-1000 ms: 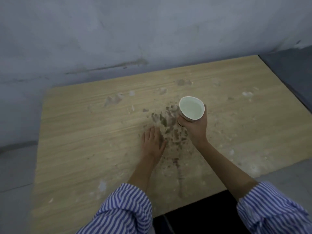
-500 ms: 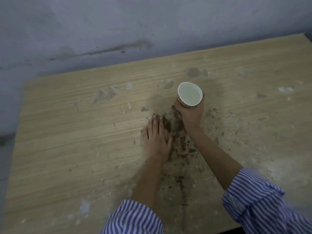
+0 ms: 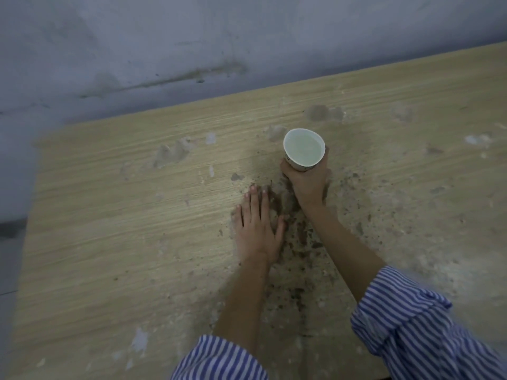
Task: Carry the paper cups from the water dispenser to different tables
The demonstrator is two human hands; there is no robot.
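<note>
A white paper cup [image 3: 304, 148] filled with water stands upright near the middle of a stained wooden table [image 3: 123, 215]. My right hand [image 3: 308, 185] is wrapped around the cup's lower wall from the near side, and the cup's base is hidden behind my fingers. My left hand [image 3: 258, 229] lies flat on the tabletop, palm down with fingers spread, just left of and nearer than the cup, touching no object.
The table's far edge runs against a grey wall [image 3: 192, 50]. Dark stains [image 3: 299, 234] and pale patches of dirt cover the wood around my hands. Grey floor [image 3: 11, 242] shows past the table's left edge.
The view has moved closer over the table. My right hand has kept the cup and shifted it slightly farther across the table. My left hand stays flat on the wood.
</note>
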